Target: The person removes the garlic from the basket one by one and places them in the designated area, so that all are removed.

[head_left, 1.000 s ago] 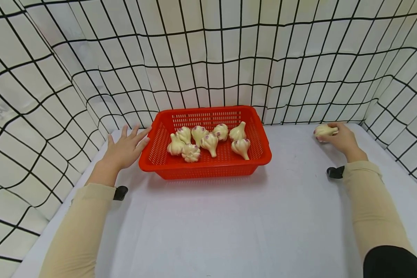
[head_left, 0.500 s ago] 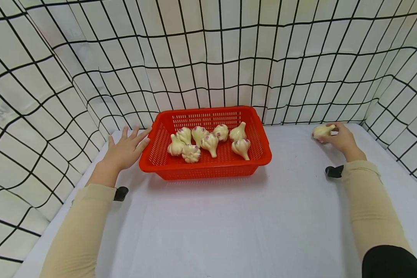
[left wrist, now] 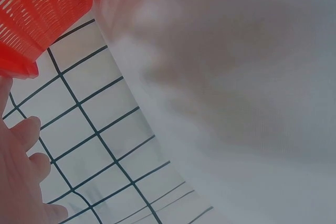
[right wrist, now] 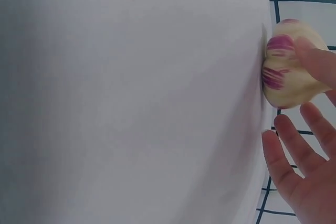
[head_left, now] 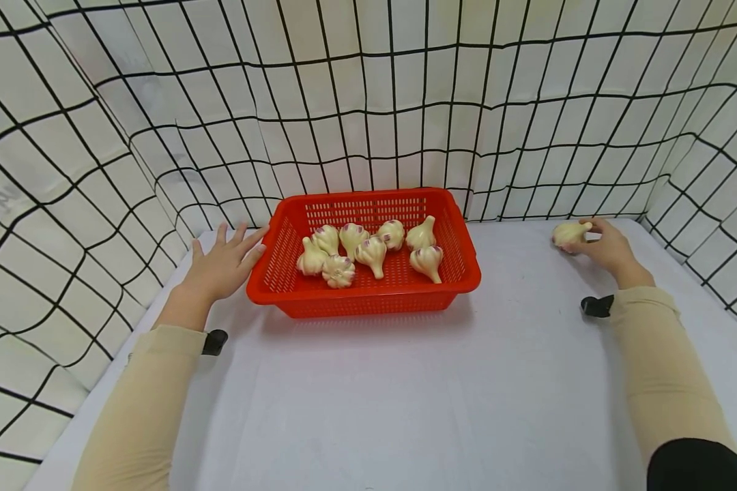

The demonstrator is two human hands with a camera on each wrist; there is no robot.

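Note:
At the far right of the head view, my right hand (head_left: 611, 251) pinches a garlic bulb (head_left: 567, 234) by its neck end, low at the white table. The right wrist view shows the thumb on the purple-streaked bulb (right wrist: 286, 80) while the lower fingers spread apart from it. My left hand (head_left: 221, 266) lies with fingers spread, its fingertips at the left rim of a red plastic basket (head_left: 368, 301). Several garlic bulbs lie in that basket, among them one bulb (head_left: 338, 271) showing its cloves and another (head_left: 426, 260) near the right end.
Black wire mesh (head_left: 393, 109) backed with white stands behind the table and along both sides. White cloth (head_left: 368, 395) covers the table in front of the basket.
The garlic bulb at my right hand has turned a little, its neck now pointing more upward between the fingers. My left hand and the basket have stayed put.

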